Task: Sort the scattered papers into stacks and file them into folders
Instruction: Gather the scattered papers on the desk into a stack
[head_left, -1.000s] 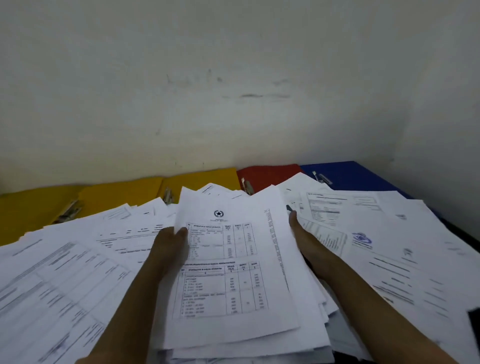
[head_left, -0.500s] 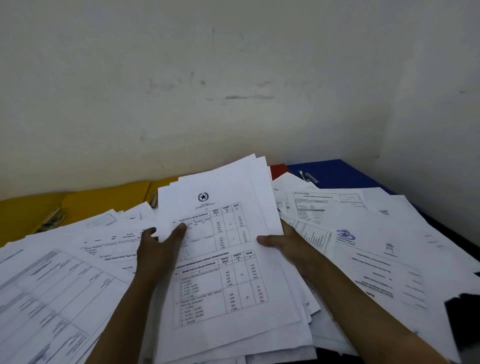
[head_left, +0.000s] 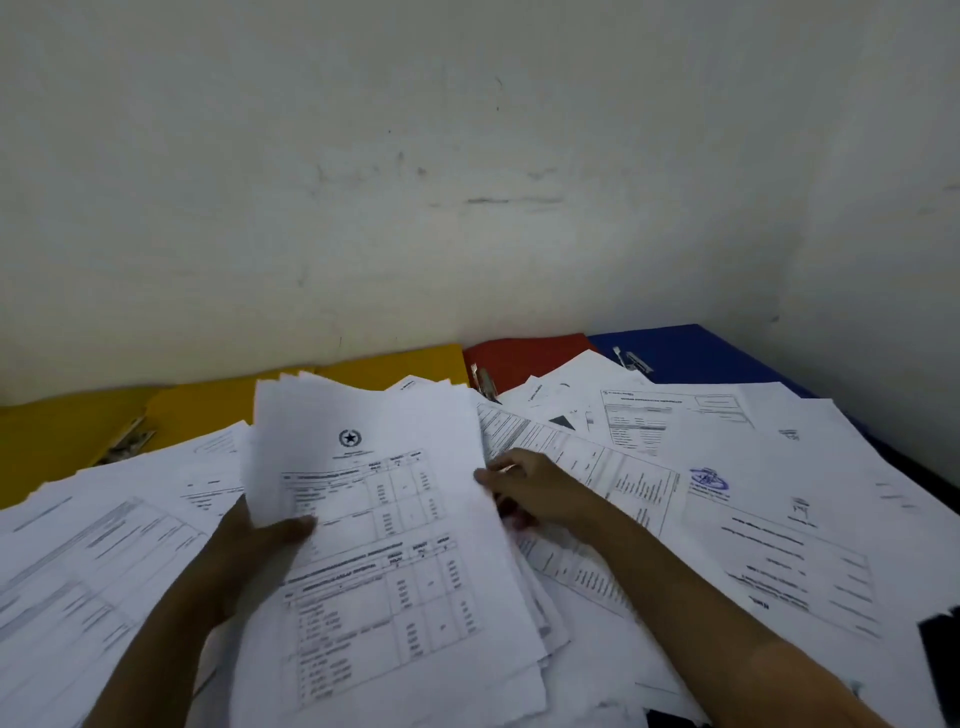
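A stack of printed papers (head_left: 395, 519), its top sheet bearing a star emblem and tables, is tilted up in the middle of the desk. My left hand (head_left: 260, 545) grips its left edge, thumb on top. My right hand (head_left: 535, 486) pinches the stack's right edge. Loose white sheets (head_left: 753, 493) lie scattered all around. Along the wall lie folders with metal clips: a yellow one (head_left: 62, 441), a second yellow one (head_left: 405, 366), a red one (head_left: 524, 353) and a blue one (head_left: 691, 353), each partly covered by sheets.
A pale wall rises right behind the folders, and a side wall closes the corner on the right. The dark desk edge (head_left: 940, 665) shows at the lower right beside the sheets.
Both hands have lifted the stack off the pile and shifted it leftward; my right hand moved from flat along its edge to pinching it. The view tilted, showing the red folder again.
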